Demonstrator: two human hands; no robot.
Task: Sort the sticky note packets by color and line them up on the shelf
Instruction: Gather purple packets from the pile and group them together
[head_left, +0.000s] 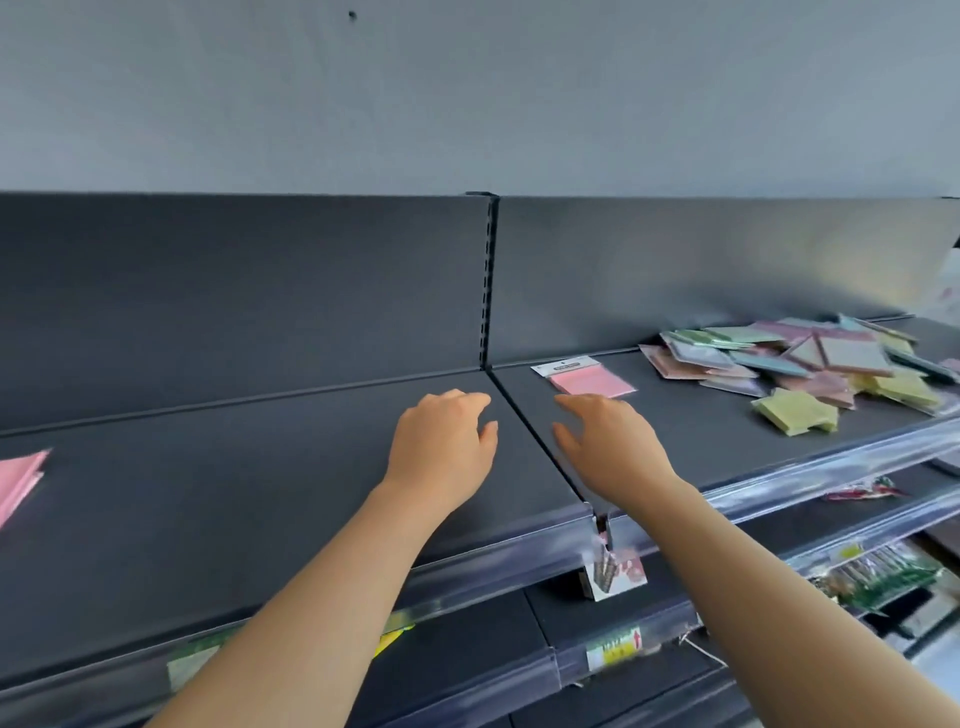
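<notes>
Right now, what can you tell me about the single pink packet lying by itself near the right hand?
The pink packet lies flat on the dark shelf, just right of the panel seam. A white header card with a dark label strip tops its square pink pad. It sits apart from the mixed pile further right. The right hand is at its near edge; contact cannot be told.

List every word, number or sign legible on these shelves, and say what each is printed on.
No text here can be read.
Pink sticky note packet in clear wrap: dark label on its white header, too blurred.
Yellow price tag lower down: red arrow, print too blurred.
White hanging card: blurred.
</notes>
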